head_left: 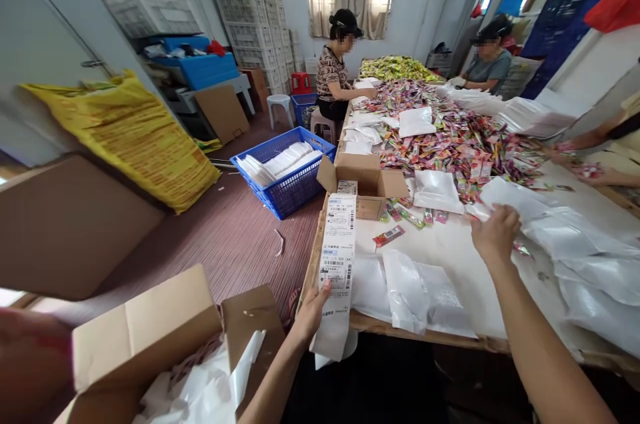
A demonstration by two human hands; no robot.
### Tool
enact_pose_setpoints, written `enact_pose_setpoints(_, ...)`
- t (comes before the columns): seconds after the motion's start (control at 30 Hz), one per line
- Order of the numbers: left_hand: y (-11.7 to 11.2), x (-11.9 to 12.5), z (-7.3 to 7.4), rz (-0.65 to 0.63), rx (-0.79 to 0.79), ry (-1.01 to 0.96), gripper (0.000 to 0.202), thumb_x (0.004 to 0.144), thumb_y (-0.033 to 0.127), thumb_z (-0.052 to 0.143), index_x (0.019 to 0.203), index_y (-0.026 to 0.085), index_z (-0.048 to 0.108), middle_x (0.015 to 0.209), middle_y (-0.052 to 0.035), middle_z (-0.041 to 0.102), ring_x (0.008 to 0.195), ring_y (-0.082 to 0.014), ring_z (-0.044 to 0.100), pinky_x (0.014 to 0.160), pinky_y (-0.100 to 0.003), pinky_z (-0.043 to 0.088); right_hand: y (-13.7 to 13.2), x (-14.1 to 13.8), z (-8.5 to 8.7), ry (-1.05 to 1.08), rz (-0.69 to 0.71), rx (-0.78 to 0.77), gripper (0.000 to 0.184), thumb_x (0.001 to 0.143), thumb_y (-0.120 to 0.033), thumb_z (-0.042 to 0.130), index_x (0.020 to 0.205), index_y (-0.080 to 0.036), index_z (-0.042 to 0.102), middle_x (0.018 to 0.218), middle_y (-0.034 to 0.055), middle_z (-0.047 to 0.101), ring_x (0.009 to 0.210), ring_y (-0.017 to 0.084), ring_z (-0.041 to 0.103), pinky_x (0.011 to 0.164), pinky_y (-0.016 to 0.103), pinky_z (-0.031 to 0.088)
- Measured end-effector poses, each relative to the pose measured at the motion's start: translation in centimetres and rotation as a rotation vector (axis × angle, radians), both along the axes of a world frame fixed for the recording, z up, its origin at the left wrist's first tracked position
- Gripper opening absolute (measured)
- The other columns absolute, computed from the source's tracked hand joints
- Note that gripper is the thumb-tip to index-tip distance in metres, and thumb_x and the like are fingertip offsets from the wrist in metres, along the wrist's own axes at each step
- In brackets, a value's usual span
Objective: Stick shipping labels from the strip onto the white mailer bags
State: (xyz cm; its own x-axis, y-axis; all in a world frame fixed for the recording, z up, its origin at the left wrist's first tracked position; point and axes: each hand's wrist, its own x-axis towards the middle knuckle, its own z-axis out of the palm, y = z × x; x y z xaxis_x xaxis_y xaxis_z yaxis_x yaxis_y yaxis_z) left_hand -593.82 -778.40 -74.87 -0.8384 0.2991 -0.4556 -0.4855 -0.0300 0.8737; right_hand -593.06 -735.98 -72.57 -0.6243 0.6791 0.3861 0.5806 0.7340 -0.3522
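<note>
My left hand [314, 307] is closed on a strip of printed shipping labels [340, 231]. The strip runs up past the table's front left corner towards a small open cardboard box [370, 205], and its lower end hangs below my fingers. Over the table, my right hand [496, 232] has its fingers closed at the edge of a white plastic mailer bag [513, 199]; part of that grip is hidden. Three filled white mailers, one of them here [407, 291], lie along the front edge between my hands. A single red snack packet [389, 236] rests near the box.
Colourful small packets [450, 137] are heaped along the table, with white mailers [600, 277] piled at the right. A blue basket [300, 194] and a large open carton [150, 331] stand at the left. Co-workers sit at the far end [337, 67] and far right; another's hands reach in.
</note>
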Motion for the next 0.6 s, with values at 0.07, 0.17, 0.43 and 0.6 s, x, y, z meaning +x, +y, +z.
enact_pose_setpoints(0.07,-0.2,0.1,0.6,0.053,0.066,0.005,0.061,0.074,0.064,0.067,0.107,0.013,0.071,0.103,-0.0136,0.076,0.104,-0.0342,0.067,0.091,-0.041,0.051,-3.8,-0.3,0.1,0.103,0.225,0.003,0.061,0.087,-0.037,0.056,0.137,-0.007,0.039,0.139,0.0228,0.044,0.133,0.032,0.037,0.109,0.046,0.033)
enact_pose_setpoints(0.17,-1.4,-0.1,2.1,0.118,0.162,0.005,0.052,0.075,0.058,0.069,0.100,0.013,0.072,0.097,-0.0124,0.077,0.097,-0.0324,0.069,0.084,-0.038,0.054,-10.7,2.0,-3.0,0.025,0.872,-0.123,0.048,0.093,-0.043,0.050,0.136,-0.022,0.047,0.139,0.0112,0.052,0.130,0.026,0.046,0.109,0.047,0.036)
enact_pose_setpoints(0.43,-1.6,1.3,6.3,0.043,0.278,0.193,0.036,0.078,0.034,0.074,0.110,0.017,0.071,0.107,-0.0093,0.074,0.104,-0.0285,0.066,0.093,-0.037,0.050,-20.5,5.7,-0.8,0.247,0.892,-0.419,0.069,0.088,-0.044,0.064,0.146,-0.024,0.034,0.123,0.0123,0.063,0.114,0.029,0.059,0.099,0.054,0.046)
enact_pose_setpoints(0.6,-1.0,1.8,7.3,-0.272,0.298,0.129,0.043,0.077,0.052,0.071,0.093,0.013,0.077,0.103,-0.0136,0.075,0.109,-0.0332,0.063,0.094,-0.039,0.048,-26.0,6.0,4.4,0.587,1.013,-0.282,0.041,0.091,-0.009,0.056,0.127,-0.028,0.052,0.096,0.0041,0.068,0.088,0.019,0.066,0.076,0.030,0.056)
